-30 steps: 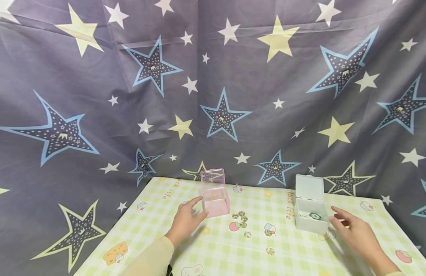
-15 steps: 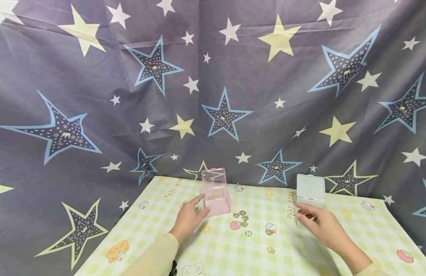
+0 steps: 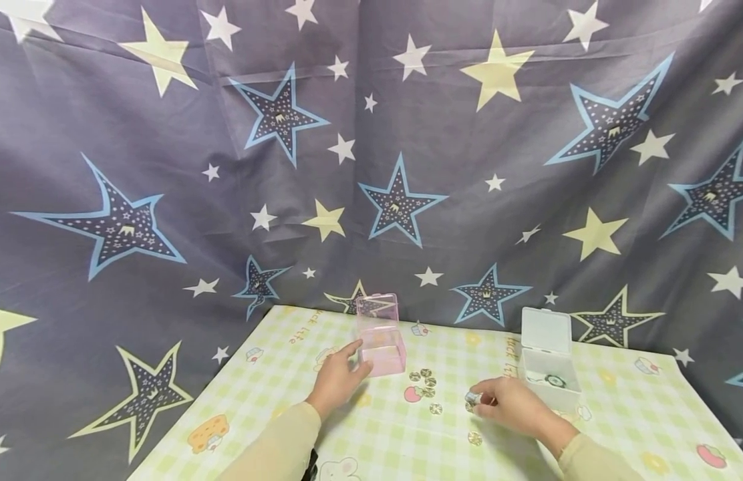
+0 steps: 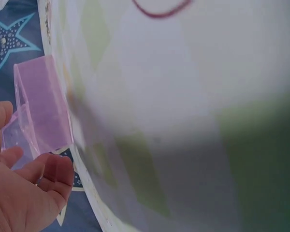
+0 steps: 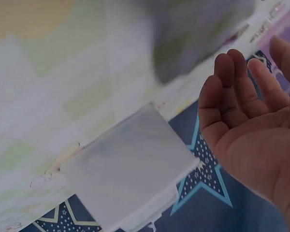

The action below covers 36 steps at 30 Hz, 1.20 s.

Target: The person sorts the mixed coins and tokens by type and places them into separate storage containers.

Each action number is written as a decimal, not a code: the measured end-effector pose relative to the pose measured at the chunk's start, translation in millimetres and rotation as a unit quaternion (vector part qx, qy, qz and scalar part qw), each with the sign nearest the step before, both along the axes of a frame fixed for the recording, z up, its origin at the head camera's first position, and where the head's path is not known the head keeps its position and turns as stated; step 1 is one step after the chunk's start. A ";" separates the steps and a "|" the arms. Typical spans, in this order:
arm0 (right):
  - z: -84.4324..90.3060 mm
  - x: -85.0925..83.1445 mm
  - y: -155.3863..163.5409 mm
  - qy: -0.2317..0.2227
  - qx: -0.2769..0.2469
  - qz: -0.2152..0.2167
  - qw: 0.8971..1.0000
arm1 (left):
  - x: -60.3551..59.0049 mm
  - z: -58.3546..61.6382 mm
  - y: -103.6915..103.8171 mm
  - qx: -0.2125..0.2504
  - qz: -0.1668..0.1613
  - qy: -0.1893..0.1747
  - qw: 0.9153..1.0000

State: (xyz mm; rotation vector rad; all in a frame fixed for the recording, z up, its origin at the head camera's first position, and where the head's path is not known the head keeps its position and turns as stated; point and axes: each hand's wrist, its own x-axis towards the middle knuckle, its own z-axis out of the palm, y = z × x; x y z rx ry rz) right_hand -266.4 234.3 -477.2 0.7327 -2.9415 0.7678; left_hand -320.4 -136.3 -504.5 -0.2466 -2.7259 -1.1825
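My left hand (image 3: 338,382) is beside an open clear pink box (image 3: 386,361), its thumb and fingers spread at the box's left side. In the left wrist view the pink box (image 4: 46,104) appears past the fingers; whether they touch it I cannot tell. My right hand (image 3: 516,406) reaches down over the table, its fingertips beside a small round gold-coloured piece (image 3: 470,407) that they partly cover. In the right wrist view the fingers of this hand (image 5: 256,121) are loosely bent, thumb apart, with nothing seen between them. Several similar gold pieces (image 3: 429,383) lie between the hands.
A white box (image 3: 552,391) with its lid raised stands behind my right hand, a dark green ring-shaped thing (image 3: 554,381) inside it. One more gold piece (image 3: 474,438) lies nearer the front. A star-patterned curtain (image 3: 443,167) hangs behind the checked tablecloth (image 3: 401,444).
My right hand has moved left from the white box's right side, passing in front of it, to the gold piece near the middle. The left hand stays by the pink box.
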 end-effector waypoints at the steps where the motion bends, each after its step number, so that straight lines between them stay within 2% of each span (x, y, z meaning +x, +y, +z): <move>1: -2.6 -1.3 -1.0 0.003 0.003 0.000 1.000 | -1.0 -1.2 0.7 0.004 -0.002 -0.003 1.000; 7: -9.8 -5.3 -5.4 0.004 0.003 -0.011 1.000 | -3.5 -3.9 2.3 0.008 -0.011 0.004 1.000; 16: -15.7 -6.0 -9.0 0.006 0.013 -0.045 0.999 | -7.2 -6.5 3.0 0.023 -0.002 -0.002 1.000; 22: -21.4 -7.9 -8.7 0.005 -0.001 -0.056 0.998 | -9.3 -6.6 2.7 0.050 0.001 -0.009 0.999; 29: -22.1 -12.0 -5.3 -0.055 -0.052 -0.072 0.995 | -12.7 -7.9 4.6 0.083 0.018 -0.037 0.996; 36: -20.8 -13.9 -1.7 -0.106 -0.102 -0.067 0.987 | -12.8 -6.3 4.5 0.092 0.013 -0.032 0.995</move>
